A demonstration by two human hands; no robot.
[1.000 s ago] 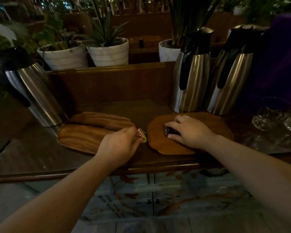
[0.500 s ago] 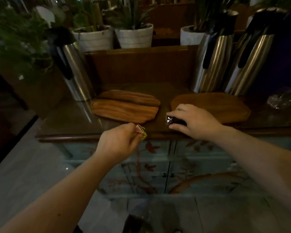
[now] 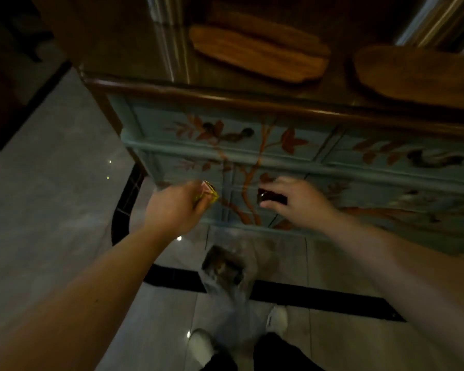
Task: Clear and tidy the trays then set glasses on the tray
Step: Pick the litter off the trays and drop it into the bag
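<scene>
Our left hand (image 3: 176,210) pinches a small yellow wrapper (image 3: 208,193) and our right hand (image 3: 296,203) closes on a dark wrapper (image 3: 271,197), both held in front of the painted cabinet (image 3: 319,156), with the two wooden trays (image 3: 257,53) far up on its top.

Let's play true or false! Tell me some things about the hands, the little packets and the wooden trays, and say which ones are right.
1. The left hand pinches a yellow packet. True.
2. The right hand is empty. False: its fingers hold a dark packet.
3. Both hands are over the trays. False: they hang in front of the painted cabinet, above a clear bag on the floor.
4. The left wooden tray has nothing on it. True.
5. Glasses stand on the right wooden tray. False: none show on its visible part.
</scene>
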